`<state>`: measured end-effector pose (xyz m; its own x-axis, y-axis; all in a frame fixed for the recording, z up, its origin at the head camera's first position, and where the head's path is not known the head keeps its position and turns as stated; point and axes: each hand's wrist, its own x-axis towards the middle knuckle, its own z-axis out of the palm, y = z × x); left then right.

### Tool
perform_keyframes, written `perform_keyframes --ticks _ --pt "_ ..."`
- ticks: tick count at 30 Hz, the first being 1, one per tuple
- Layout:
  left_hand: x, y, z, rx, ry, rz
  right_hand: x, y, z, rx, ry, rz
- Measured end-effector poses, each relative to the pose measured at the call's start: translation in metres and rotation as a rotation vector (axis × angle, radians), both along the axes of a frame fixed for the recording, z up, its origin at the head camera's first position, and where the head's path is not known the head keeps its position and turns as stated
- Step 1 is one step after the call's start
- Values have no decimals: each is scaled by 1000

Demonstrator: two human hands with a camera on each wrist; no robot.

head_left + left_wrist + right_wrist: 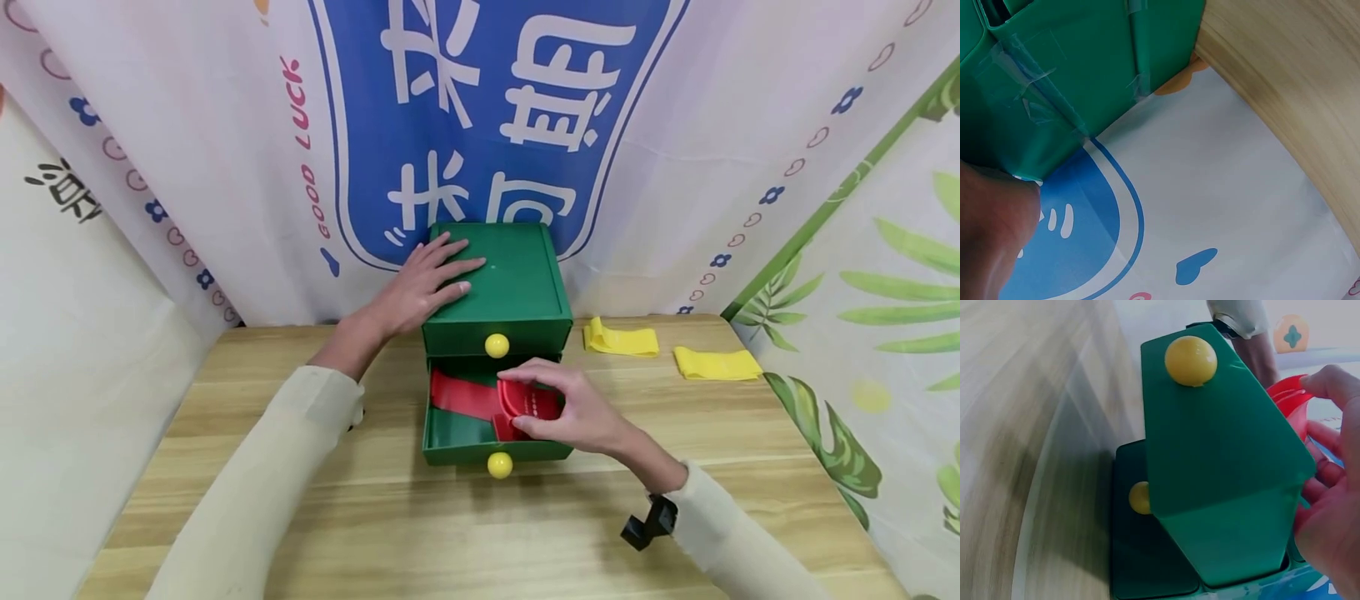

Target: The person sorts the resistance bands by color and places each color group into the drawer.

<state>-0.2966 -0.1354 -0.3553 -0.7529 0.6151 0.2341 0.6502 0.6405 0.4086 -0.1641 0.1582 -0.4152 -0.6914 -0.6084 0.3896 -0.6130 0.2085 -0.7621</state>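
Note:
A green drawer box [498, 275] with two yellow knobs stands against the curtain. My left hand [420, 287] rests on its top, fingers spread and straight. The lower drawer [457, 454] is pulled out. A red resistance band [467, 396] lies in it on the left side. At the drawer's right side my right hand [581, 408] pinches a folded red resistance band [534, 402] between thumb and fingers. In the right wrist view, that red band [1291, 400] shows above the drawer's edge. The left wrist view shows mainly the box's taped side [1079, 81] and part of the hand.
Two yellow resistance bands [621, 340] lie on the wooden table [360, 517] to the right of the box. The upper drawer [450, 337] is shut. A printed curtain [255, 167] hangs right behind the box.

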Motion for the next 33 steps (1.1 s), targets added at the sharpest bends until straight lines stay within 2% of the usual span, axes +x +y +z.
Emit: perform_keyframes --ticks 22,33 --pt "1 1 1 26 15 -7 0 -21 -9 150 198 -109" --pt "1 1 0 18 4 -1 12 -13 -4 136 170 -141"
